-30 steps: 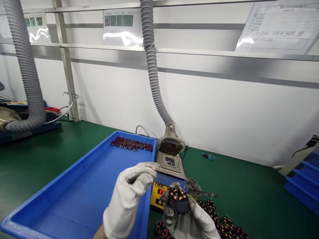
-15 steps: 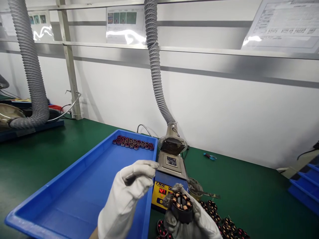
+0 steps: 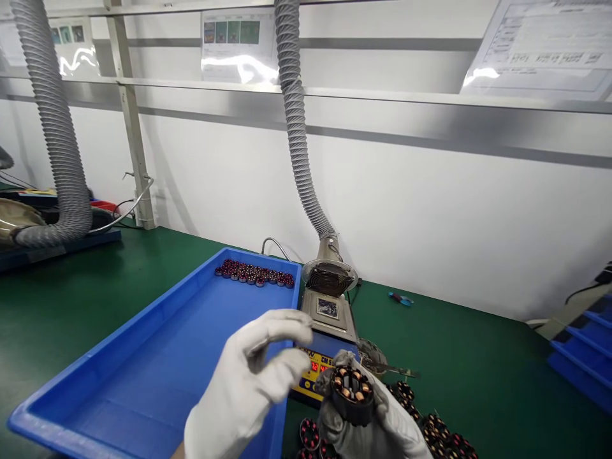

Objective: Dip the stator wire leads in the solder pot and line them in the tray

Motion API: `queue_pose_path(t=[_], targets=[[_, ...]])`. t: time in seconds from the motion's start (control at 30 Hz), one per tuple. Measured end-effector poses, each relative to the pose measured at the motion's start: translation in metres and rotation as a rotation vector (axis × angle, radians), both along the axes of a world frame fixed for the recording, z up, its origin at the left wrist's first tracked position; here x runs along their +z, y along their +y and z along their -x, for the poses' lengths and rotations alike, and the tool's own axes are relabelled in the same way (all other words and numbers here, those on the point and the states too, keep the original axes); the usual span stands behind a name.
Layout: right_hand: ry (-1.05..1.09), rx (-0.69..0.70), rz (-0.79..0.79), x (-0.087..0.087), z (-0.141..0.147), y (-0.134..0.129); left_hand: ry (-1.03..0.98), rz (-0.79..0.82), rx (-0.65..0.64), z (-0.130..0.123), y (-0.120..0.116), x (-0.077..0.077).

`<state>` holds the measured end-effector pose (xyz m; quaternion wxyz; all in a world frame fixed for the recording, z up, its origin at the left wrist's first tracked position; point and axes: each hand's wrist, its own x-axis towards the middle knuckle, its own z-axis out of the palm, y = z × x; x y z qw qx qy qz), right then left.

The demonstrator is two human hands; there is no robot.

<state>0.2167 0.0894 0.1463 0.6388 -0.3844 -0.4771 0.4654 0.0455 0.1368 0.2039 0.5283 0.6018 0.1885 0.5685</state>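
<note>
Green tabletop [image 3: 478,357], coil ring [image 3: 352,401] (face upward)

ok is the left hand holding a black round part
No, the left hand is open and empty; the right hand holds the black part.

Wall [image 3: 430,210] white and plain, grey shadow bands across it. Upper rail [image 3: 191,8] and lower rail [image 3: 406,97], pale metal, run lengthwise; upright post [image 3: 131,134] at left. Green tabletop [image 3: 444,331] below. Grey corrugated duct [image 3: 62,140] far left, second corrugated duct [image 3: 296,121] near centre. Laminated sheet [image 3: 239,35] between rails, glare streaking its lower part.
</note>
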Motion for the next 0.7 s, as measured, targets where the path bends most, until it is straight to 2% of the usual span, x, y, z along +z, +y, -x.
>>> queue_pose_path(t=[0.07,0.13,0.27,0.33,0.37,0.4,0.43,0.5,0.53,0.57,0.6,0.7], targets=[[-0.038,-0.042,-0.020,-0.004,-0.004,0.001,0.152,0.010,-0.089,-0.003,0.001,0.000],[-0.065,-0.069,-0.040,-0.007,-0.006,0.006,0.192,-0.102,-0.116,-0.008,0.001,0.001],[-0.075,-0.145,-0.120,-0.007,0.001,0.017,0.081,-0.527,0.117,-0.013,-0.002,0.002],[-0.084,-0.308,-0.212,-0.004,0.012,0.015,0.036,-0.573,0.209,-0.009,-0.002,-0.001],[-0.100,-0.415,-0.278,-0.002,0.018,0.013,0.025,-0.500,0.207,-0.007,-0.001,-0.004],[-0.136,-0.525,-0.358,0.000,0.024,0.010,0.020,-0.369,0.138,-0.006,0.000,-0.006],[-0.198,-0.633,-0.444,0.002,0.030,0.007,0.024,-0.203,0.006,-0.006,0.002,-0.009],[-0.399,-0.796,-0.611,0.004,0.039,0.003,0.054,0.111,-0.344,-0.012,0.003,-0.012],[-0.515,-0.852,-0.677,0.004,0.043,0.002,0.050,0.206,-0.463,-0.017,0.002,-0.013],[-0.613,-0.892,-0.720,0.004,0.045,0.002,0.030,0.239,-0.498,-0.023,0.001,-0.014],[-0.679,-0.912,-0.749,0.004,0.046,0.003,-0.069,0.267,-0.459,-0.029,-0.001,-0.014],[-0.689,-0.931,-0.786,0.003,0.045,0.006,-0.411,0.379,-0.386,-0.041,-0.003,-0.017]])
